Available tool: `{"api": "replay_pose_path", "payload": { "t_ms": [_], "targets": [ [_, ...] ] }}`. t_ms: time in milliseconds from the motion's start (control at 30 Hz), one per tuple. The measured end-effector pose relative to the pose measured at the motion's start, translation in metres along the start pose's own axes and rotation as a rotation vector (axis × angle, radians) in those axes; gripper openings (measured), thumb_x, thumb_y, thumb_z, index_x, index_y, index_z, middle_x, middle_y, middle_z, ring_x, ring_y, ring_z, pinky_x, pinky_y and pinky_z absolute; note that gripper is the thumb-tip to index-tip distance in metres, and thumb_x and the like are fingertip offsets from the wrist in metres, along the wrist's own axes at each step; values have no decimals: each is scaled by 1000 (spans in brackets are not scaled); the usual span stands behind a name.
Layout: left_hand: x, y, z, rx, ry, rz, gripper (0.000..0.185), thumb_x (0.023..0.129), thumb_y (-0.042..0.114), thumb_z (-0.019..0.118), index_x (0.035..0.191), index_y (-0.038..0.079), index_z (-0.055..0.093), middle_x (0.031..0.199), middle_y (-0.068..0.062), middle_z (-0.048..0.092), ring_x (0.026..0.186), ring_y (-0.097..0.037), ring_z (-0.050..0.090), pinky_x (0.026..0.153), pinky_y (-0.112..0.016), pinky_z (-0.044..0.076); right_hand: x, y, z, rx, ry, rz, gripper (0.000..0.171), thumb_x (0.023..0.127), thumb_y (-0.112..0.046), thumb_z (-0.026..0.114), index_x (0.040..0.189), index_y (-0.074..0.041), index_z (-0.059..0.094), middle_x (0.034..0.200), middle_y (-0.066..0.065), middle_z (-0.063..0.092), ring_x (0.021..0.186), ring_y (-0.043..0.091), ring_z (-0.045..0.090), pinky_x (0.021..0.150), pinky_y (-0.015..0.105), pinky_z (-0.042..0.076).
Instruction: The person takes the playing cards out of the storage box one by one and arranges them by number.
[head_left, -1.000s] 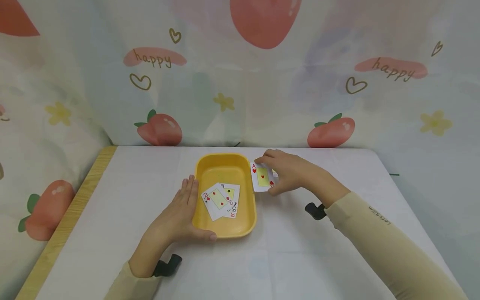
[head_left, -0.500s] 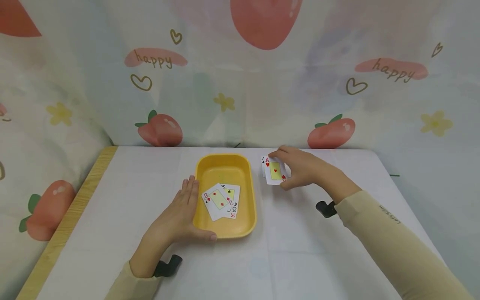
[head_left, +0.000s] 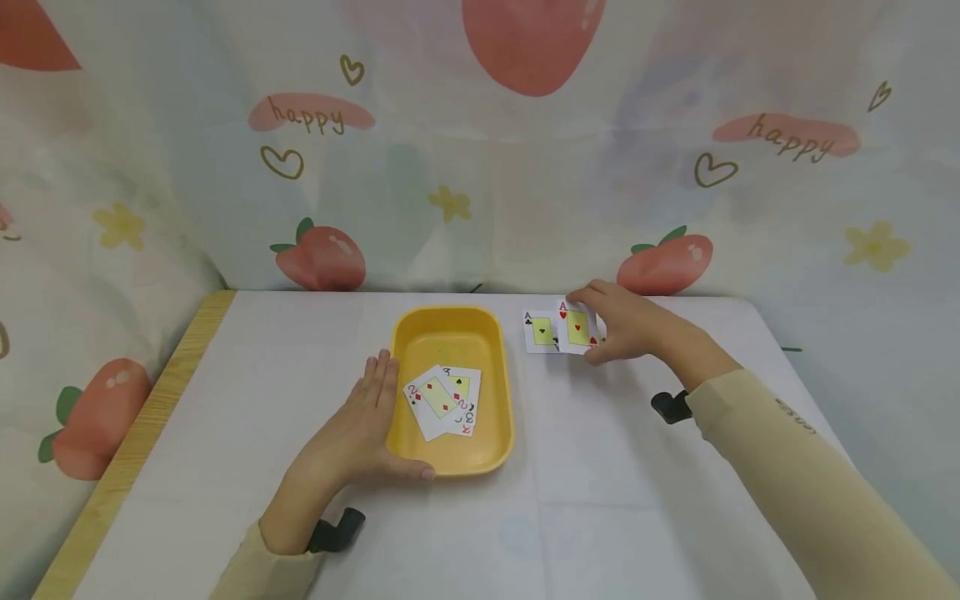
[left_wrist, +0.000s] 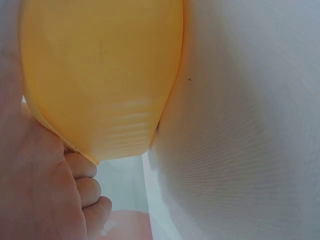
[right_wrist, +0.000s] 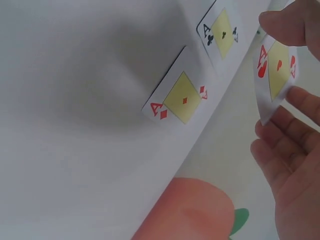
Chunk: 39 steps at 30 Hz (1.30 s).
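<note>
My right hand (head_left: 613,329) pinches an ace of hearts (head_left: 577,327) just above the table, at the far right of centre. In the right wrist view the ace of hearts (right_wrist: 276,75) bends between thumb and fingers (right_wrist: 295,97). An ace of clubs (head_left: 542,332) lies flat to its left. An ace of diamonds (right_wrist: 182,97) lies beside the ace of clubs (right_wrist: 222,35). My left hand (head_left: 352,433) rests flat against the left wall of a yellow tray (head_left: 450,313), thumb along its front. Several cards (head_left: 442,402) lie face up inside. Close up, the tray (left_wrist: 100,75) fills the left wrist view.
The white table (head_left: 637,500) has a wooden edge (head_left: 135,442) on the left. A strawberry-print curtain (head_left: 480,167) hangs right behind the table's back edge, close to the aces.
My right hand has carried the ace of hearts rightward and farther back, uncovering the ace of clubs lying on the table. The left hand and tray stayed still.
</note>
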<state>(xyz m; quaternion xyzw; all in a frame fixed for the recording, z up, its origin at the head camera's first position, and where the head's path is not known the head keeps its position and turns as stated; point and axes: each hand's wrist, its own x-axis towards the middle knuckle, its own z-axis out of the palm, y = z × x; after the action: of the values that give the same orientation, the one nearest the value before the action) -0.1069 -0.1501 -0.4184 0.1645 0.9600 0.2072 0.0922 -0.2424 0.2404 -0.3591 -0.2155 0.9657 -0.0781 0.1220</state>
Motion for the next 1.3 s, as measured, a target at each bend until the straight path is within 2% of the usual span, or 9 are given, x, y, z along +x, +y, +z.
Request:
{"api": "replay_pose_path", "payload": {
  "t_ms": [200,467,700,1300],
  "targets": [
    [0,-1,0,-8,-2,-1,153,55,80,79,159,2,-2,168,-13,-9,155,-30,-6,124,-50,15,-2,12,0,1,-3,22,83,71,-30,86,144,-12,49,133,9,51,115,27,48,91,48,56],
    [0,-1,0,-2,-5,-4,154,55,81,78,159,2,-2,167,-12,-11,155,-30,-7,124,-50,14,-2,33,3,48,12,71,85,72,-29,86,144,-9,47,141,12,48,124,31,44,101,56,49],
    [0,0,0,2,-9,-4,154,55,80,78,159,3,-3,167,-12,-10,155,-30,-7,124,-50,14,-5,48,1,61,22,76,84,73,-26,86,144,-5,47,143,16,46,127,34,42,105,59,43],
    [0,-1,0,5,-1,17,154,55,83,76,159,-1,-1,167,-16,-8,154,-34,-5,123,-53,16,-8,72,7,1,-50,132,83,74,-26,86,144,-3,46,145,20,40,129,38,39,105,62,43]
  ]
}}
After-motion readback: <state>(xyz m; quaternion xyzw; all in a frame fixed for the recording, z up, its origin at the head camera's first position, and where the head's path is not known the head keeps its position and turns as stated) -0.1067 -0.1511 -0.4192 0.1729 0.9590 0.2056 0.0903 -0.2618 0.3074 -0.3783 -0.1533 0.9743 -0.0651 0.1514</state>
